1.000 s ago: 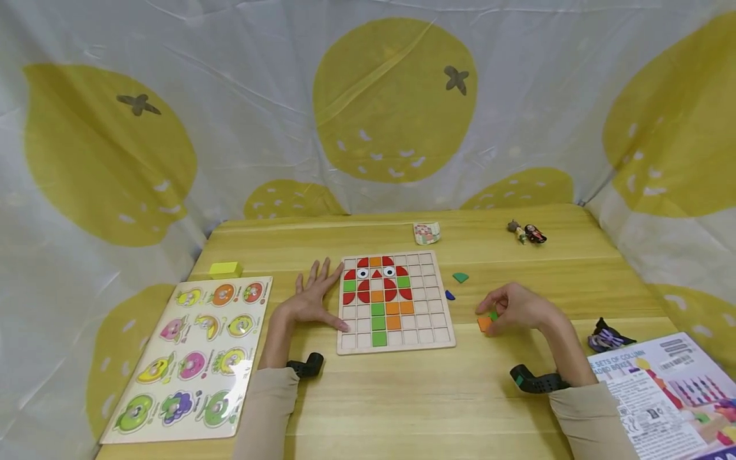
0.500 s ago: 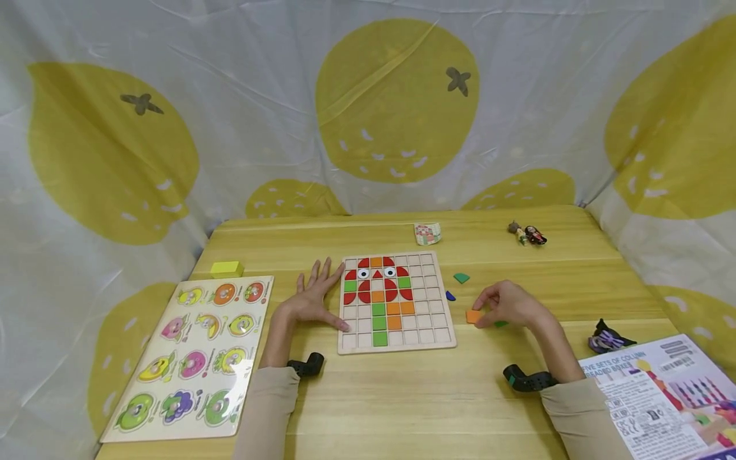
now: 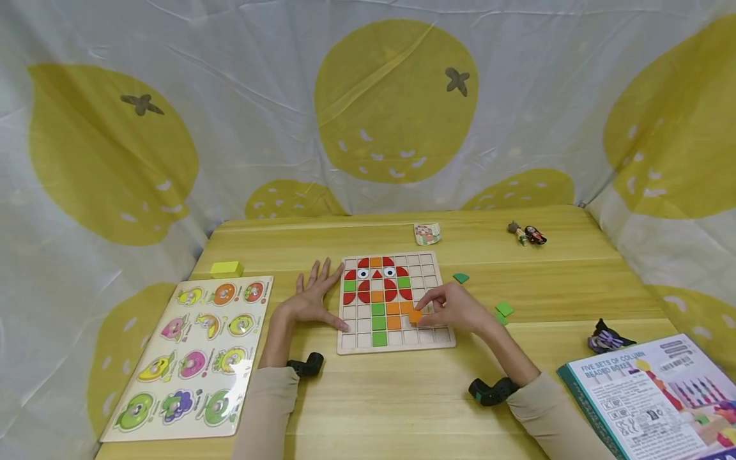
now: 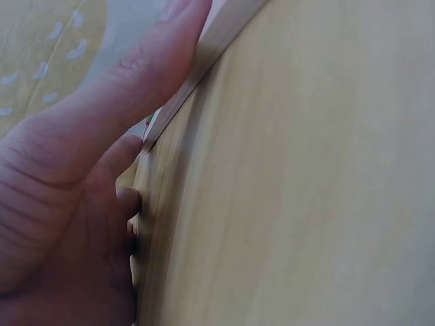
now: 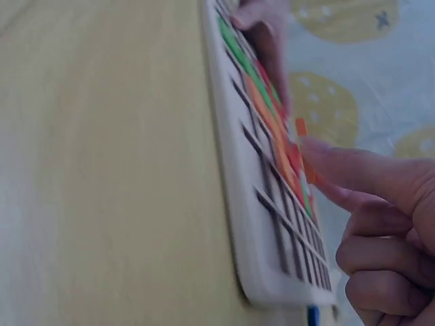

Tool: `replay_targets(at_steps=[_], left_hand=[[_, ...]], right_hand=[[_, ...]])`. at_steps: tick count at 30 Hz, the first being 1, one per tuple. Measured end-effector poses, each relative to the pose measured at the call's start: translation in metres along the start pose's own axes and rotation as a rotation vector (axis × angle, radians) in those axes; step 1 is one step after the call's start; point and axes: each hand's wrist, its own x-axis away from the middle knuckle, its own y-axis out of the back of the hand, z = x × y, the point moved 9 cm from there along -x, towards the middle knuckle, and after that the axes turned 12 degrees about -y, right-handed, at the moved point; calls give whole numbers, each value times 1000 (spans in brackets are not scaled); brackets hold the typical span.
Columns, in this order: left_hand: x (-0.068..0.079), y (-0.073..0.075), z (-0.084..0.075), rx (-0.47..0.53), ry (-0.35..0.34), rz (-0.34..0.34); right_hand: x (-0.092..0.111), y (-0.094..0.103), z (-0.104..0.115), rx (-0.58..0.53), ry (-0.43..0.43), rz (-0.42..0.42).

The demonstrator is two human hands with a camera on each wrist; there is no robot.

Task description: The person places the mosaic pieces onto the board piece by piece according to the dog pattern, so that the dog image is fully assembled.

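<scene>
A wooden grid board (image 3: 356, 342) lies mid-table, partly filled with red, green and orange tiles and two eye tiles. My left hand (image 3: 310, 301) is spread at its left side, thumb on the lower left rim and a fingertip at the upper left corner. Over the board's right half, my right hand (image 3: 457, 308) pinches an orange square tile (image 3: 415, 316) between thumb and fingers. In the right wrist view that orange tile (image 5: 302, 128) is seen edge-on, just above the grid. Two green tiles (image 3: 504, 309) and a dark green quarter-round tile (image 3: 460, 278) lie right of the board.
A fruit puzzle board (image 3: 198, 358) lies at left with a yellow block (image 3: 226, 269) behind it. A small picture card (image 3: 427, 234) and two small figures (image 3: 526, 233) are at the back. A printed box (image 3: 650, 390) and a dark purple item (image 3: 608, 337) sit at right.
My right hand has picked the orange tile off the table and carried it left over the board, leaving the green tiles uncovered. My left hand has stayed in place.
</scene>
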Motion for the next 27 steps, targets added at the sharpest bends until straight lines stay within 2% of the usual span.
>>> replay_targets(at_steps=[6,12,19,23,27], left_hand=[[-3,-2,3,1,-9,-4],[-1,-1,1,-6,0,6],[1,1,0,-7,14,8],[0,1,-1,-6,7,6],[1,0,-1,-2,3,4]], right_hand=[[-6,-12,4,29,-44,-59],[-9,-17,0,-5,-94,-40],[-11,-19,4,-17,-68,-22],[-12,-2,2,-24,-57,-20],[-11,37,-12,-62,-106,-125]])
